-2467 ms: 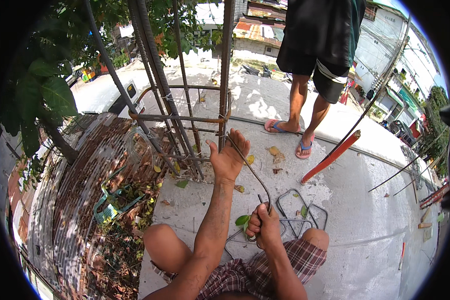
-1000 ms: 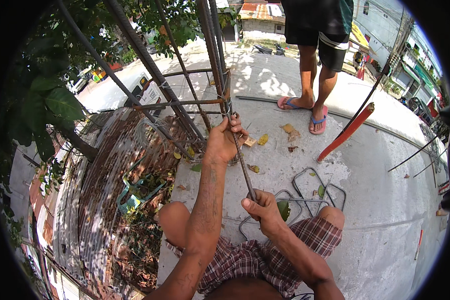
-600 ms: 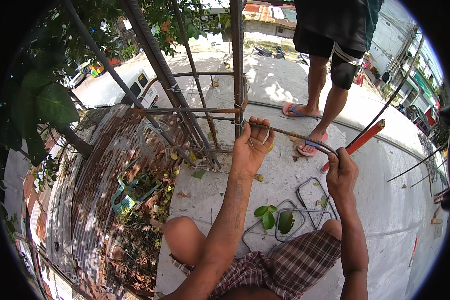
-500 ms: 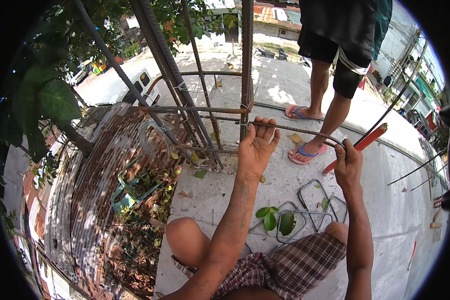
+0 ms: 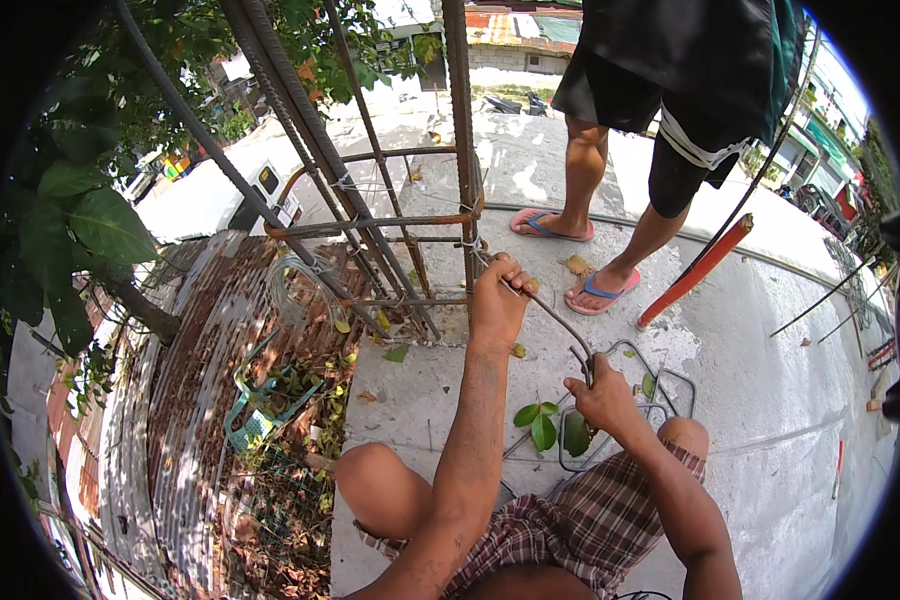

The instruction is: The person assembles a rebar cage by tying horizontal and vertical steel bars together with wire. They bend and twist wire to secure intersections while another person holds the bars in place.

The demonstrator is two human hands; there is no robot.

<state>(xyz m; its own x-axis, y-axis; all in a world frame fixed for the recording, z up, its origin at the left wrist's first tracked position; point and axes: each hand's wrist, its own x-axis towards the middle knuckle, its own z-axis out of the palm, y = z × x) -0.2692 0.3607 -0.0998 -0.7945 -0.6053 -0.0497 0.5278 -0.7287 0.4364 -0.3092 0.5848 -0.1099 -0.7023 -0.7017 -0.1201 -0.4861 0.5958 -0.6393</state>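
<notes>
A thin ribbed steel rod (image 5: 562, 322) slants from the upright rebar toward my right knee. Its upper end is close to the tied joint of a vertical bar (image 5: 463, 130). My left hand (image 5: 499, 306) is closed around the rod just beside that bar. Lower down, my right hand (image 5: 610, 402) is closed on the rod's curved end. A rusty stirrup (image 5: 375, 226) rings the upright bars at the height of the joint. Thin tie wire shows at the joint; its far side is hidden.
Several bent steel stirrups (image 5: 660, 375) and green leaves (image 5: 543, 431) lie on the concrete before my knees. Another person in flip-flops (image 5: 602, 293) stands ahead. A red pole (image 5: 692, 275) leans at right. Left of the concrete edge are a rusty metal roof (image 5: 185, 400) and a green plastic chair (image 5: 255, 425).
The rod has swung from nearly level to slanting down. My right hand came down and left with its bent end. My left hand went from spread fingers to a closed grip.
</notes>
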